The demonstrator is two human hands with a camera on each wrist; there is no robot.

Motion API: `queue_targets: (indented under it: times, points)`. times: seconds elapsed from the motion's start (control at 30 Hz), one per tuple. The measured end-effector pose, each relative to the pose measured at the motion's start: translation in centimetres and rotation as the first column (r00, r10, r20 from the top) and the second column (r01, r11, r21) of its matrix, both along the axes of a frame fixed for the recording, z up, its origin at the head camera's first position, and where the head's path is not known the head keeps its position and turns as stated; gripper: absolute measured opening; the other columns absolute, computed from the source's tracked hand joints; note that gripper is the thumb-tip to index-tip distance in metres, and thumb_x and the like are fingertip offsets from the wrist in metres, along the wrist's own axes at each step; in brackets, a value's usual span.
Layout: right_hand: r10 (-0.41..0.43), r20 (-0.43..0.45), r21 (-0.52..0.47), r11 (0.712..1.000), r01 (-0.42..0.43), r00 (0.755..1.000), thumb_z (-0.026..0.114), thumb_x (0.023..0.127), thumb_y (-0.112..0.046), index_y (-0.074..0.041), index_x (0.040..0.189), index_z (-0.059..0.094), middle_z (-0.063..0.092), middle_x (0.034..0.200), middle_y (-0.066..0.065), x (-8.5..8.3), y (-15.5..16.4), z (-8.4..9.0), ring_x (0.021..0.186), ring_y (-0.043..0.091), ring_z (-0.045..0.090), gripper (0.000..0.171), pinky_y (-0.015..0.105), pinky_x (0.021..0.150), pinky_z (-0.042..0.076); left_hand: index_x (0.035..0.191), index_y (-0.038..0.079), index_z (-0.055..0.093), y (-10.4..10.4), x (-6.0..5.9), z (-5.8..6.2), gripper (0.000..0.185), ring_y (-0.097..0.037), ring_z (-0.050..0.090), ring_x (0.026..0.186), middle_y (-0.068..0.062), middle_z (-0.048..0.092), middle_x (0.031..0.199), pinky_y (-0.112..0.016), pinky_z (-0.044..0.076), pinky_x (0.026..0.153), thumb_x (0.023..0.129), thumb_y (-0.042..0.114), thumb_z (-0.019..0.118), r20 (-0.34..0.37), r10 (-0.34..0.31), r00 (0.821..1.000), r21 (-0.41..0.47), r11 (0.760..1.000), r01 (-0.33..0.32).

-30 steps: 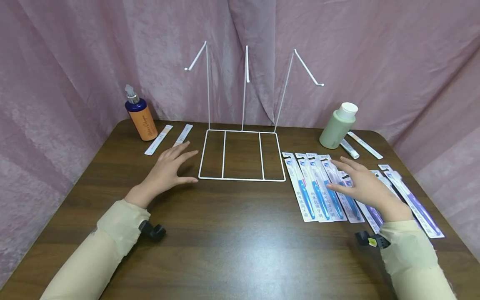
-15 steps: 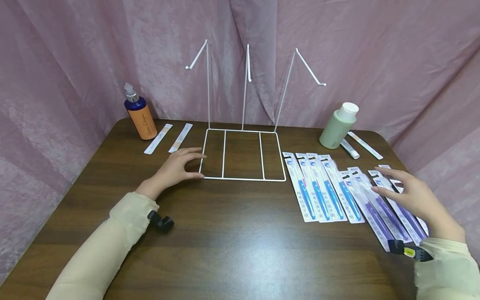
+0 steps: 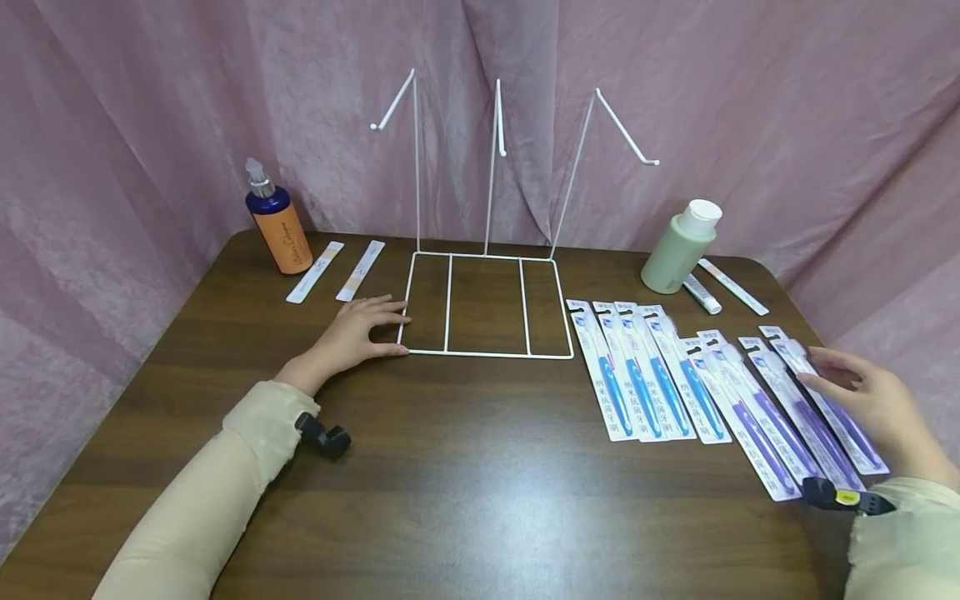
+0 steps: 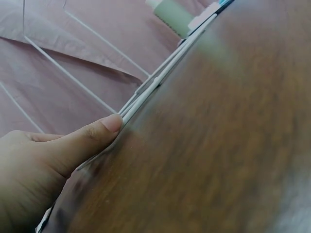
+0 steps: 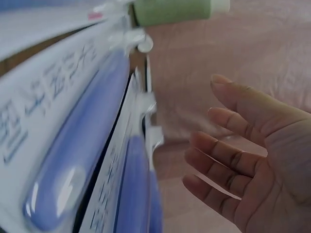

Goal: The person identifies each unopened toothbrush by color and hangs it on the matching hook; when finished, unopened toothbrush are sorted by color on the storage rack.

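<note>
Two hands busy: my left hand (image 3: 358,333) rests with straight fingers on the wire rack (image 3: 486,304)'s bench-level corner; my right hand (image 3: 873,404) hovers, fingers spread, over purple toothbrush packs (image 3: 780,417). These look light, stiff, slick—best pinched at an edge.

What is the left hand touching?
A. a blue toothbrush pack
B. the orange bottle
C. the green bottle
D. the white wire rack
D: the left hand lies on the table with its fingers against the front left corner of the white wire rack, far from both bottles and the toothbrush packs.
</note>
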State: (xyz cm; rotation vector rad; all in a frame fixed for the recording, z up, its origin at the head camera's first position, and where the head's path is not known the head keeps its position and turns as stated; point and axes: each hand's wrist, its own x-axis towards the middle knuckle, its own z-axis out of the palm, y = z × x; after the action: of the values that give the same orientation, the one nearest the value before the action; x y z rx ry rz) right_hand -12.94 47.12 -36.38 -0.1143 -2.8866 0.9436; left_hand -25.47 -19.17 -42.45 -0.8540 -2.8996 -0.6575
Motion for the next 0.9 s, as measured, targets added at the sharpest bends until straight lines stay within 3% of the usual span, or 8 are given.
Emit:
queue_targets:
  times: [0.13,0.2,0.3,0.37,0.43,0.67,0.83,0.9]
  points:
    - [-0.027,0.017,-0.020,0.999,0.028,0.999,0.067,0.090,-0.028,0.002,0.131,0.052,0.045,0.086,-0.047,-0.1,1.6,-0.9,0.079,-0.026,0.043,0.053,0.004,0.063,0.035,0.127,0.014,0.064,0.0,-0.1,0.1,0.060,-0.032,0.034,0.142,-0.007,0.050,0.145,-0.061,0.019,0.114,0.077,0.043,0.077,0.009,0.008,1.000,0.009,1.000,-0.008]
    - [-0.034,0.026,0.017,0.999,0.033,0.999,0.067,0.090,-0.026,0.007,0.130,0.050,0.054,0.087,-0.036,-0.2,2.3,-1.3,0.075,-0.025,0.042,0.054,0.006,0.060,0.036,0.128,0.014,0.063,0.0,-0.1,0.1,0.061,-0.032,0.034,0.142,-0.007,0.050,0.145,-0.060,0.019,0.114,0.077,0.043,0.078,0.013,0.011,1.000,0.010,1.000,-0.011]
    - [-0.035,0.055,0.106,0.994,0.029,0.998,0.065,0.092,-0.025,0.013,0.128,0.048,0.069,0.094,0.004,-0.4,3.3,-1.6,0.073,-0.025,0.037,0.055,0.009,0.057,0.035,0.128,0.014,0.063,0.0,-0.2,-0.1,0.061,-0.031,0.034,0.142,-0.006,0.050,0.145,-0.059,0.019,0.114,0.076,0.043,0.078,0.017,0.014,1.000,0.016,1.000,-0.014]
    - [-0.028,0.083,0.148,0.989,0.015,0.996,0.062,0.093,-0.026,0.015,0.127,0.047,0.061,0.107,0.034,-0.4,3.8,-1.7,0.073,-0.026,0.035,0.056,0.010,0.055,0.034,0.128,0.014,0.062,-0.1,-0.2,-0.2,0.061,-0.032,0.035,0.142,-0.006,0.050,0.146,-0.059,0.019,0.114,0.076,0.043,0.078,0.020,0.016,1.000,0.022,1.000,-0.016]
    - [-0.036,0.124,0.170,0.985,0.014,0.992,0.060,0.095,-0.029,0.016,0.128,0.046,0.052,0.117,0.044,-0.4,4.2,-1.8,0.072,-0.023,0.036,0.057,0.011,0.055,0.034,0.128,0.014,0.062,-0.1,-0.2,-0.2,0.061,-0.032,0.035,0.142,-0.006,0.050,0.146,-0.059,0.019,0.114,0.076,0.042,0.078,0.023,0.019,1.000,0.027,0.999,-0.019]
    - [-0.082,0.226,0.167,0.985,0.044,0.971,0.059,0.095,-0.033,0.017,0.130,0.042,0.057,0.107,0.040,-0.3,5.2,-2.7,0.066,-0.003,0.048,0.063,0.018,0.053,0.043,0.130,0.013,0.061,-0.1,-0.1,-0.3,0.062,-0.032,0.033,0.143,-0.006,0.048,0.147,-0.060,0.018,0.114,0.077,0.042,0.078,0.050,0.025,0.998,0.036,0.999,-0.027]
    - [-0.120,0.258,0.132,0.987,0.088,0.959,0.062,0.093,-0.036,0.014,0.132,0.042,0.065,0.094,0.018,-0.6,5.4,-3.3,0.064,0.004,0.050,0.067,0.022,0.053,0.045,0.129,0.014,0.062,-0.1,-0.1,-0.2,0.062,-0.031,0.033,0.143,-0.006,0.049,0.147,-0.060,0.018,0.114,0.076,0.041,0.079,0.053,0.027,0.998,0.050,0.998,-0.029]
    - [-0.116,0.268,0.135,0.988,0.082,0.956,0.064,0.092,-0.036,0.015,0.133,0.041,0.066,0.093,0.017,-0.8,5.5,-3.4,0.063,0.004,0.051,0.069,0.022,0.054,0.045,0.129,0.014,0.062,-0.1,0.0,-0.2,0.061,-0.031,0.033,0.143,-0.005,0.049,0.147,-0.060,0.018,0.114,0.076,0.041,0.079,0.054,0.027,0.998,0.054,0.998,-0.030]
